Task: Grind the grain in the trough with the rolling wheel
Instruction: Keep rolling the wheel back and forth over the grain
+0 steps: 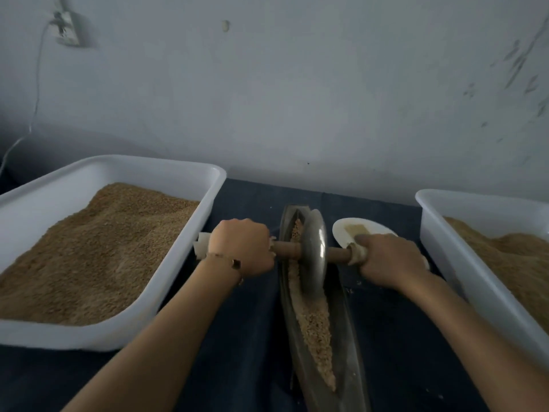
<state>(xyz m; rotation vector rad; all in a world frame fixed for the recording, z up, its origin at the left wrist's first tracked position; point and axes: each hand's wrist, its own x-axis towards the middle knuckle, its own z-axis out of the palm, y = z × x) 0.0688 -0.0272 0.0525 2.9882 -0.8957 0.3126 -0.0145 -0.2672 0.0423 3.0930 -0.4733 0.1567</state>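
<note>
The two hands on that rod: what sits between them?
In the head view, the metal rolling wheel stands between the left hand and the right hand, in the long trough of grain.

two white tubs (190, 233) (427, 215) of grain, a white plate (347, 230), a wall socket (66, 31).

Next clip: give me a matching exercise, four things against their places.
Things:
1. rolling wheel
2. large white tub
3. white plate
4. wall socket

Places:
a. on the wall, upper left
b. standing in the metal trough, on the grain
c. left of the trough
d. between the trough and the right tub

Pairs: 1-b, 2-c, 3-d, 4-a
</note>
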